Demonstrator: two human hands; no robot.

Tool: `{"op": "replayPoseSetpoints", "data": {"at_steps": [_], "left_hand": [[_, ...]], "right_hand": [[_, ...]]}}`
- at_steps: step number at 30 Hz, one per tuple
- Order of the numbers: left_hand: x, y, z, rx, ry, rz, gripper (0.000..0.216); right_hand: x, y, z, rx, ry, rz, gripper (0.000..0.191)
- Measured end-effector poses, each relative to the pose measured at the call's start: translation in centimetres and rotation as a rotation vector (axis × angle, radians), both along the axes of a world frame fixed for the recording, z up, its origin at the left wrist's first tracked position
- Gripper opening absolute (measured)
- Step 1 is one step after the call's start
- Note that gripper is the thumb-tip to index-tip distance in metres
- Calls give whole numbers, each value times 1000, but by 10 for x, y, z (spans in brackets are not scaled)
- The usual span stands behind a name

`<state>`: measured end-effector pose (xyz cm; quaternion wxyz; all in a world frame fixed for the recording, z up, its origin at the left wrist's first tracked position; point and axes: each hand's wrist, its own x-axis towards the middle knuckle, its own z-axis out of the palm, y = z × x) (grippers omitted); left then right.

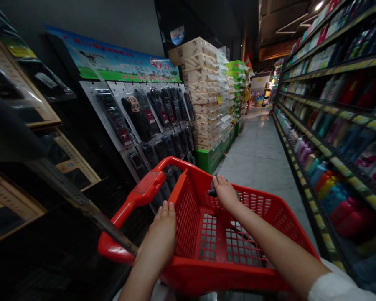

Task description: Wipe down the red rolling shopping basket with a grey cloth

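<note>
My right hand [227, 194] is closed on a small dark object [212, 189] at the far rim of a red plastic shopping cart [203, 274]. The hand covers most of that object, so its kind does not show. My left hand [163, 230] lies against the near left edge of the basket, fingers stretched out and the thumb hidden. A worn wooden shaft [81, 204] with a blurred dark head [11, 133] slants down from the left across the cart's handle [147, 188]. Its lower end passes behind my left wrist.
Black belts in clear packaging [136, 115] hang on a rack at left, beside framed boxes [73, 156]. Stacked cartons [203, 96] stand on a green base [211, 159]. Shelves of bottles [326, 175] line the right. A grey tiled aisle [253, 142] runs between.
</note>
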<state>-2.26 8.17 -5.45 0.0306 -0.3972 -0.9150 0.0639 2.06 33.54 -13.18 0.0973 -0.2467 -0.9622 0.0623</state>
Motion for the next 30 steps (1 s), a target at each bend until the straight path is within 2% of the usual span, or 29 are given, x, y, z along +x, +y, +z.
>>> {"op": "replayPoseSetpoints", "data": {"at_steps": [5, 8, 10, 15, 18, 21, 25, 27, 30], "left_hand": [[-10, -1, -19, 110, 41, -61, 65], [-13, 0, -24, 144, 40, -77, 65], [-13, 1, -24, 140, 44, -75, 65], [-15, 5, -22, 73, 73, -65, 60], [-18, 7, -26, 96, 95, -62, 58], [-21, 8, -32, 139, 103, -76, 58], [-25, 9, -38, 157, 108, -79, 58], [-25, 9, -38, 147, 112, -70, 58], [-25, 10, -34, 89, 112, -47, 58]], "right_hand": [[44, 18, -8, 22, -89, -179, 55], [55, 22, -6, 25, -81, -262, 49], [49, 20, -1, 30, -65, -247, 47], [20, 16, 8, 61, -27, -52, 58], [32, 29, 0, 69, -49, -53, 57], [69, 49, -12, 66, -97, -144, 59], [108, 65, -22, 8, -173, -417, 60], [110, 64, -22, -14, -184, -526, 57], [99, 55, -20, -2, -169, -489, 58]]}}
